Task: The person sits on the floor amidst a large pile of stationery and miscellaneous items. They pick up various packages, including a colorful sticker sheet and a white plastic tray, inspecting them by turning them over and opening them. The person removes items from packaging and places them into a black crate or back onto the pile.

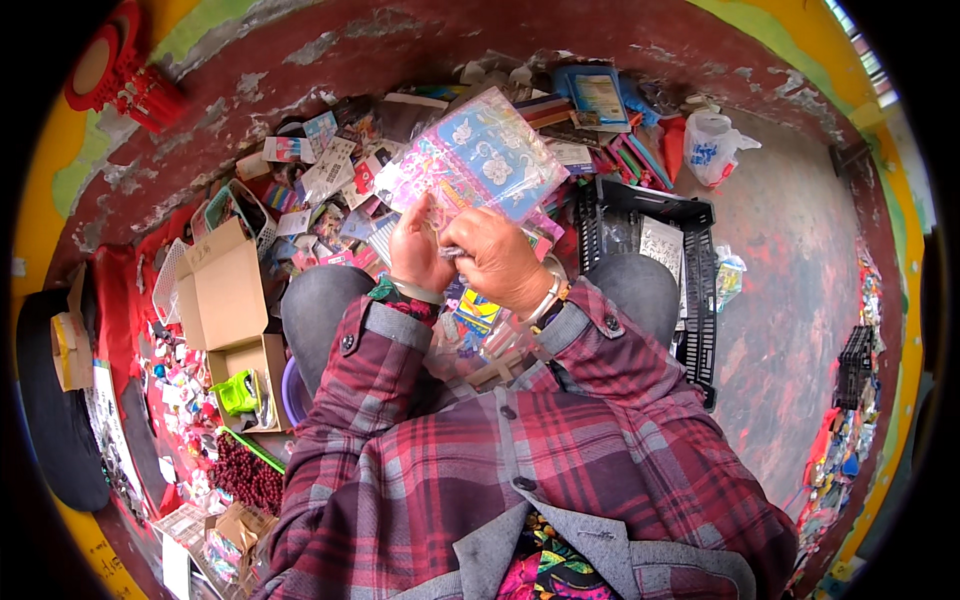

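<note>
Plaid jacket (pixel 480 440) in dark red and grey fills the lower part of the view, its sleeves reaching forward between two knees in grey trousers (pixel 640 295). Ahead runs a dark red wall (pixel 420 45) with peeling paint; to the right stretches a bare, stained floor (pixel 770 290). Against the wall spreads a jumbled heap of small packets, cards and papers (pixel 325 180). Beside the right knee stands a black slatted crate (pixel 704 330) with sheets inside, and beyond the left knee sits an open cardboard box (pixel 228 285), flap raised, a bright green packet (pixel 238 393) in it.

Just beyond the hands, in front of the heap, is a flat pink-and-blue packet (pixel 500 155) with white flower shapes, tilted, its lower edge right at the fingers. The left hand (pixel 418 258) is half curled, one finger raised over that edge; whether it grips the packet I cannot tell. The right hand (pixel 505 262), close beside it, has its fingers curled in tight, with a small pale scrap (pixel 453 252) pinched at the thumb side. Pale bands (pixel 549 298) circle both wrists.
</note>
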A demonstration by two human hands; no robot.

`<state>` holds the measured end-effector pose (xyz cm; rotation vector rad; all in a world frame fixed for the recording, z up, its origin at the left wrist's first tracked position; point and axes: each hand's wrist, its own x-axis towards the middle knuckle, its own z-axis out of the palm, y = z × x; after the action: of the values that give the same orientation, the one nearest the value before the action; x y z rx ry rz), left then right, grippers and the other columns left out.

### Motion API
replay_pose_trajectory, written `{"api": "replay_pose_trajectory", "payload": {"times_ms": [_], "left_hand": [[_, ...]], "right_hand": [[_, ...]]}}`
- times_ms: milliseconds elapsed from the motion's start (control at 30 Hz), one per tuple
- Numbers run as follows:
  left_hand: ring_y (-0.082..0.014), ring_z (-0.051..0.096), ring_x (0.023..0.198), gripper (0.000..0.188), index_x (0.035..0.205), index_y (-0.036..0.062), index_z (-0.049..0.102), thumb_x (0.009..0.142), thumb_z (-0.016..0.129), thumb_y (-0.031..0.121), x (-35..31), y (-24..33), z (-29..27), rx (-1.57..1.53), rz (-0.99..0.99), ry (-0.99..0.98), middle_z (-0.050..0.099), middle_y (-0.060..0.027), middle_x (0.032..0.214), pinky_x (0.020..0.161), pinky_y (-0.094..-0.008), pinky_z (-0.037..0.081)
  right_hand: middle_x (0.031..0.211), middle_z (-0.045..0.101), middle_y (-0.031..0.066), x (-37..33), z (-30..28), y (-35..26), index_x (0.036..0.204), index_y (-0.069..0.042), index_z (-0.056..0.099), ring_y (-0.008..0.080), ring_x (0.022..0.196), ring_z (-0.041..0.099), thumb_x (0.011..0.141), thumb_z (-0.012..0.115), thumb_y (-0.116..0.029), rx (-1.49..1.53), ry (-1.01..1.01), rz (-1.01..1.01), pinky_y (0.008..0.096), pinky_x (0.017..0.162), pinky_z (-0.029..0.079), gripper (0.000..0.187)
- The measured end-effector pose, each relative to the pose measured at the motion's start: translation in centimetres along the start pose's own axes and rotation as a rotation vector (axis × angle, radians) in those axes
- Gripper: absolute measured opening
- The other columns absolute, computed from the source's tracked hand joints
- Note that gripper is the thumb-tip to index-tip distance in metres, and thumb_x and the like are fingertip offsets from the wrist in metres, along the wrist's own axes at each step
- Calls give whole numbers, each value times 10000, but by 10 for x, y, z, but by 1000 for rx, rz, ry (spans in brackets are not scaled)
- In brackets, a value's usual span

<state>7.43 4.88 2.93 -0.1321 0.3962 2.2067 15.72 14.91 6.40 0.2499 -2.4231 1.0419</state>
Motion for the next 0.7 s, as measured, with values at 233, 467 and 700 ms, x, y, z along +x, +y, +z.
{"api": "replay_pose_trajectory", "payload": {"times_ms": [233, 467, 700], "left_hand": [[-233, 561, 874, 205, 978, 73, 547, 912, 423, 222, 1, -2, -3, 6, 65, 3, 590, -70, 922, 823, -394, 440], [-211, 558, 869, 196, 979, 78, 543, 911, 431, 223, 2, 0, -7, 23, 74, -56, 586, -56, 917, 819, -371, 431], [-232, 568, 882, 220, 984, 71, 547, 915, 417, 235, 0, 0, 1, 10, 45, -59, 599, -72, 940, 824, -392, 435]], "right_hand": [[800, 542, 106, 1, -2, 3, 795, -69, 540, 322, 825, 526, 656, 562, -36, -36, 19, 31, 408, 720, 441, 145], [795, 572, 89, 3, -6, 6, 806, -52, 565, 299, 797, 552, 634, 575, 13, -60, 71, 42, 380, 712, 444, 184], [783, 581, 67, 4, -8, 12, 773, -92, 584, 282, 824, 552, 640, 575, -28, -113, 90, 35, 370, 709, 470, 147]]}}
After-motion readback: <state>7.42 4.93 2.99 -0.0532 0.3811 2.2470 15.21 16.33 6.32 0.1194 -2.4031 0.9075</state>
